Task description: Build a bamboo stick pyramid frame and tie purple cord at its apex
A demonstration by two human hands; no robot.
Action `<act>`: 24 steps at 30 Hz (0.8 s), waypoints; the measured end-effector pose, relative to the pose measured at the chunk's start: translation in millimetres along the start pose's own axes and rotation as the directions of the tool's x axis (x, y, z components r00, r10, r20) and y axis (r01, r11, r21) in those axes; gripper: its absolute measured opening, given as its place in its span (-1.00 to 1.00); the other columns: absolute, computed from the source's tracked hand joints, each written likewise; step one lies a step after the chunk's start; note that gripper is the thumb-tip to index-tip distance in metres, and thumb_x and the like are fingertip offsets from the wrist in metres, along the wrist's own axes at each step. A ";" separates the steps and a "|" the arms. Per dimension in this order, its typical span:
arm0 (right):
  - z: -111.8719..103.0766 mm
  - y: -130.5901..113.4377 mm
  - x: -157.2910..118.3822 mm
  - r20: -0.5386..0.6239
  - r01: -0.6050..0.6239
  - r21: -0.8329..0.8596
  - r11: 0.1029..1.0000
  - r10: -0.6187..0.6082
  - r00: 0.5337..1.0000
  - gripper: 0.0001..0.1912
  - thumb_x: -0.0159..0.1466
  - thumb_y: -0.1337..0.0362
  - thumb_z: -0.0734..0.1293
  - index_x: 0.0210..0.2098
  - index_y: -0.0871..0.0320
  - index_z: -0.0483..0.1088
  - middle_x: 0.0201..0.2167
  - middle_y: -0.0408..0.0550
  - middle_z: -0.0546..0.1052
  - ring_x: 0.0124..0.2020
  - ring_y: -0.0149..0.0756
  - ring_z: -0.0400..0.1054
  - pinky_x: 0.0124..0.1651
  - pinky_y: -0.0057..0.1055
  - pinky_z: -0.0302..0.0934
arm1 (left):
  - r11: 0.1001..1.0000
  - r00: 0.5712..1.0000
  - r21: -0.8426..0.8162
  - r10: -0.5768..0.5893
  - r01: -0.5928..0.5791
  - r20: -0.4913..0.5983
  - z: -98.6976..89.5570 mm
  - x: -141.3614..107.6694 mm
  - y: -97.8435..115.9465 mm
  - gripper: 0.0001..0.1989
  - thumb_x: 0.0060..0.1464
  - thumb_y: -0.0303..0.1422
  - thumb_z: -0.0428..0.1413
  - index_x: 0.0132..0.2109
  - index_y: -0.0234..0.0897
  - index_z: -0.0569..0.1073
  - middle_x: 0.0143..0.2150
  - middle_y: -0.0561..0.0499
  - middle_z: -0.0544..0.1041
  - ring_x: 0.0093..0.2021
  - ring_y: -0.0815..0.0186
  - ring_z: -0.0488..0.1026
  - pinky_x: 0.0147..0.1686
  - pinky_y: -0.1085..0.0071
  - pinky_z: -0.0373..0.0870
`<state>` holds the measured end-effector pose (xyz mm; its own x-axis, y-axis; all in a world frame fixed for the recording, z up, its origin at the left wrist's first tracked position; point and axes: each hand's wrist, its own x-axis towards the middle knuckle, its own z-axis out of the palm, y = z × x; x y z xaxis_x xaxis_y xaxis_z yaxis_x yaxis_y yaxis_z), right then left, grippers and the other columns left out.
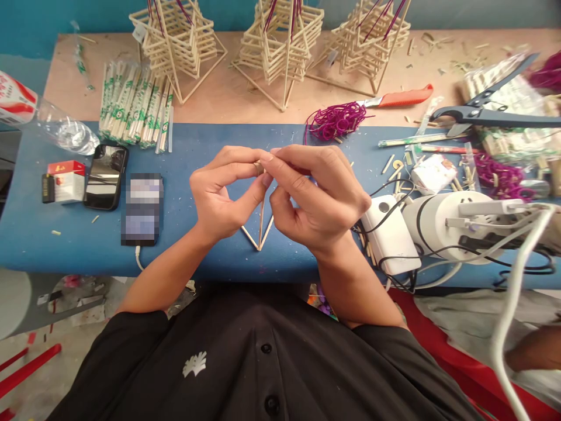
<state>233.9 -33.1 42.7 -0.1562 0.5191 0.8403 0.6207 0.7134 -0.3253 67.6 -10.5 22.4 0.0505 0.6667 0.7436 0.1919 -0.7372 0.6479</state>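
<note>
Stick frame (259, 247), picture centre, on blue counter (284, 266); left hand (230, 190) and right hand (318, 196), fingertips pinched on its upper end. Wrapped chopsticks (134, 105), upper left; three latticed stick structures (280, 64), top.

- Mount: single head-worn camera, set above and behind the fingers (293, 175), on the wearer's side.
- Direction: forward and steeply downward; the fingers lie slightly above picture centre.
- Range: near; left hand (223, 196) and right hand (322, 202) fit whole.
- Coverage: shirt (228, 351) below the fingers, table (214, 260) around them, stick structures (280, 52) beyond, cropped by the upper edge.
</note>
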 end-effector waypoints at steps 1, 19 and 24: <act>0.2 -1.7 1.7 -0.007 -0.007 -0.024 1.000 0.007 1.000 -0.60 0.39 0.43 0.36 0.11 -0.10 0.62 -0.05 -0.06 0.74 -0.10 -0.16 0.67 -0.02 -0.12 0.68 | 1.000 1.000 -0.020 0.016 -0.017 -0.005 0.2 0.3 -0.5 -0.86 0.44 -0.14 0.23 -0.10 -0.01 0.64 -0.10 0.12 0.74 -0.10 0.32 0.70 -0.11 0.10 0.70; 2.1 -5.1 8.5 -0.111 0.037 0.031 0.999 -0.033 0.993 -0.65 0.36 0.51 0.38 0.02 0.02 0.64 -0.16 -0.05 0.76 -0.16 -0.24 0.69 -0.09 -0.25 0.65 | 0.993 0.997 -0.098 0.062 -0.067 -0.053 2.5 -1.2 -7.6 -0.92 0.38 -0.24 0.32 -0.04 0.03 0.72 -0.10 0.13 0.77 -0.10 0.34 0.70 -0.09 0.16 0.70; 2.2 -9.1 11.3 -0.105 -0.013 0.073 0.997 0.020 0.994 -0.74 0.34 0.54 0.42 -0.09 0.13 0.67 -0.19 0.05 0.75 -0.16 -0.24 0.69 -0.06 -0.30 0.64 | 0.995 0.999 -0.088 0.034 -0.038 -0.041 -0.1 -3.2 -5.5 -0.92 0.36 -0.20 0.33 -0.05 0.02 0.71 -0.08 0.10 0.77 -0.09 0.27 0.71 -0.05 0.16 0.68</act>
<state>224.8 -32.6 54.2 -0.0622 0.4814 0.8743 0.5653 0.7389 -0.3666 66.2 -8.6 16.5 0.0172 0.6360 0.7715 0.1031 -0.7686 0.6313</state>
